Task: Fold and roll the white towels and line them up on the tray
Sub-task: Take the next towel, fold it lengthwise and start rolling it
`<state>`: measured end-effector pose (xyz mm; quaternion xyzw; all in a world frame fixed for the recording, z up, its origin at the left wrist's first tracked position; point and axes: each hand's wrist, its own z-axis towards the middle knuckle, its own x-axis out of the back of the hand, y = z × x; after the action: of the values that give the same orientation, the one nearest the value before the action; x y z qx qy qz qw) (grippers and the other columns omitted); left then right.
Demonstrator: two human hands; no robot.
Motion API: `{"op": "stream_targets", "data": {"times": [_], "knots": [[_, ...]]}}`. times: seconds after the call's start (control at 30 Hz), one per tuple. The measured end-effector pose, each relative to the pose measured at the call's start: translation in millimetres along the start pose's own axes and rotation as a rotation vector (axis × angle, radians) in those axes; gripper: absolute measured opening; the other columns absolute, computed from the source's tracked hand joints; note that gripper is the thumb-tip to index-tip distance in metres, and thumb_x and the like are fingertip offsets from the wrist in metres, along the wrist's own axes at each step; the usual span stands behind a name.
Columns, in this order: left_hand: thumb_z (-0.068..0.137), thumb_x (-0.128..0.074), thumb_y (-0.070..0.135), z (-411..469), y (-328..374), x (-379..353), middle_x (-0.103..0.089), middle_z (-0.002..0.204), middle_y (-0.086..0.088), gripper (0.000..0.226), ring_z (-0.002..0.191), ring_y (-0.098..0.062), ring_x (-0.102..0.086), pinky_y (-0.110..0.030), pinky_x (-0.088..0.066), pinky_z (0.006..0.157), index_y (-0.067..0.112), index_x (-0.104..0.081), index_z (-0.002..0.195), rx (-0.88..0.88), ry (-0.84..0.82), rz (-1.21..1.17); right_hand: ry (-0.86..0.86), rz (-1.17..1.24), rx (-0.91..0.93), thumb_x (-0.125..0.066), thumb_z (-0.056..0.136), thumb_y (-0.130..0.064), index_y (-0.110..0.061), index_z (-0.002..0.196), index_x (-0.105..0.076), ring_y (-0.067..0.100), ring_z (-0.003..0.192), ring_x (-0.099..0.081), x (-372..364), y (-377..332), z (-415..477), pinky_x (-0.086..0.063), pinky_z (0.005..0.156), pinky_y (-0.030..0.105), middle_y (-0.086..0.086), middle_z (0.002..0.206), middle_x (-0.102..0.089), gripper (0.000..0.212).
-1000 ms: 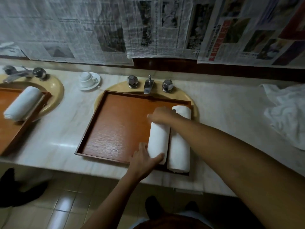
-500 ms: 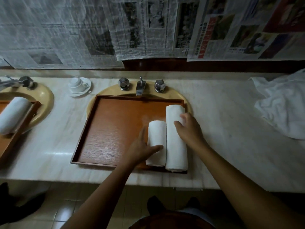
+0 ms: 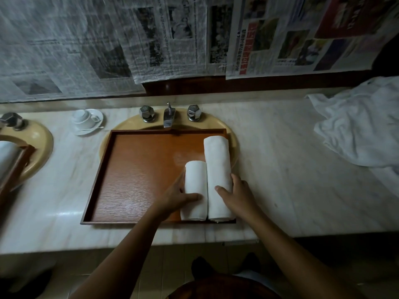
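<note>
Two done: short roll and long roll are lying touching at the tray's right side, left hand and right hand each gripping one, fingers curled round; crumpled towel pile is waiting right of the tray.

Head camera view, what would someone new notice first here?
Two rolled white towels lie touching at the right side of the wooden tray: a shorter roll and a longer roll. The left hand holds the shorter roll, the right hand the longer. A crumpled white cloth heap lies on the counter at far right.
</note>
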<state>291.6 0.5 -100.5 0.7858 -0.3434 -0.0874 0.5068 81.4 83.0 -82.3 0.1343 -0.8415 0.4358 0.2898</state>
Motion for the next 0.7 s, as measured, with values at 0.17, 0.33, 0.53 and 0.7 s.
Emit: {"op": "stream_targets", "data": {"times": [0.17,0.33,0.53,0.7], "knots": [[0.084,-0.084,0.041,-10.2,2.0,-3.3,-0.062,0.128,0.011,0.091,0.109,-0.011,-0.064,-0.029,-0.062,0.08,0.041,-0.028,0.157,-0.038,0.056,0.031,0.102,-0.103,-0.006,-0.062,0.088,-0.067,-0.023,0.158,-0.022,0.033,0.133,-0.049,3.5,-20.0,25.9,-0.05,0.099,0.047,0.01,0.153,-0.037,0.092],[0.084,-0.077,0.059,-20.3,-1.3,1.7,-0.059,0.133,0.0,0.102,0.114,-0.02,-0.063,-0.037,-0.058,0.087,0.035,-0.017,0.163,0.011,0.148,0.101,0.172,-0.214,-0.013,-0.061,0.081,-0.077,-0.023,0.159,-0.017,0.039,0.137,-0.043,8.1,-50.8,70.2,-0.047,0.105,0.054,0.014,0.157,-0.032,0.104],[0.092,-0.07,0.052,-33.2,-18.0,61.3,-0.055,0.137,-0.005,0.071,0.113,-0.02,-0.06,-0.037,-0.056,0.084,0.028,-0.042,0.152,0.021,0.488,0.273,0.189,-0.203,-0.064,-0.067,0.073,-0.079,-0.02,0.16,-0.015,0.042,0.143,-0.036,8.0,-86.1,119.7,-0.042,0.11,0.056,0.016,0.161,-0.027,0.118],[0.088,-0.071,0.049,-46.1,-52.2,132.7,-0.053,0.141,-0.017,0.064,0.125,-0.036,-0.055,-0.055,-0.05,0.101,0.022,-0.052,0.143,0.175,0.741,0.442,0.212,-0.263,-0.078,-0.065,0.084,-0.067,-0.015,0.16,-0.021,0.039,0.144,-0.036,3.7,-87.5,135.4,-0.039,0.114,0.054,0.017,0.16,-0.031,0.103]]}}
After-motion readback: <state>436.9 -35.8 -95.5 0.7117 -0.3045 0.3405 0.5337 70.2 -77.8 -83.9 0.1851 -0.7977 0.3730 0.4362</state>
